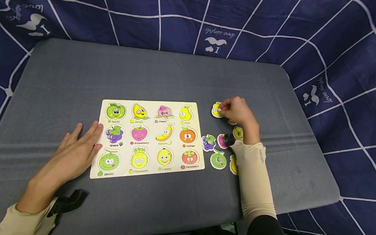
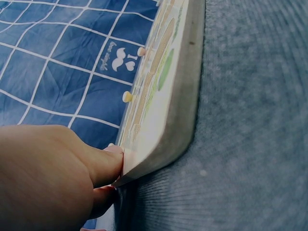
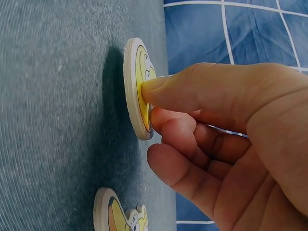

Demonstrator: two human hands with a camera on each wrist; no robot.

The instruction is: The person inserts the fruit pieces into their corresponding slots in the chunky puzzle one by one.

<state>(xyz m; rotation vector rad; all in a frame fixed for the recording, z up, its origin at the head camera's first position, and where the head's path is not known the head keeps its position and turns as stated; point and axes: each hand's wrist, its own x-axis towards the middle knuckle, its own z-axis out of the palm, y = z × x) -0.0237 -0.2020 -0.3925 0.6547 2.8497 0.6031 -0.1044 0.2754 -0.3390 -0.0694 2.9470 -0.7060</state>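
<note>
My right hand (image 1: pixel 238 111) pinches a yellow fruit puzzle piece (image 1: pixel 216 109) between thumb and fingers. In the right wrist view this white-rimmed piece (image 3: pixel 138 91) is tilted just above the cloth, its shadow beside it. To the left, a cream fruit puzzle board (image 1: pixel 148 136) lies flat with printed, labelled fruits. Knobs show on its apple (image 1: pixel 115 111), mango (image 1: pixel 139 111) and peach (image 1: pixel 165 111). My left hand (image 1: pixel 76 150) rests with extended fingers at the board's left edge; in the left wrist view the thumb (image 2: pixel 108 163) touches the board's corner.
Loose pieces lie right of the board: grapes (image 1: pixel 209 142), a melon (image 1: pixel 218 159), a strawberry (image 1: pixel 222 141) and several yellow ones, some partly under my right forearm. A partly visible yellow piece (image 3: pixel 115 211) lies near the held one. Blue checked cloth (image 1: pixel 180 21) borders the grey table (image 1: pixel 145 72).
</note>
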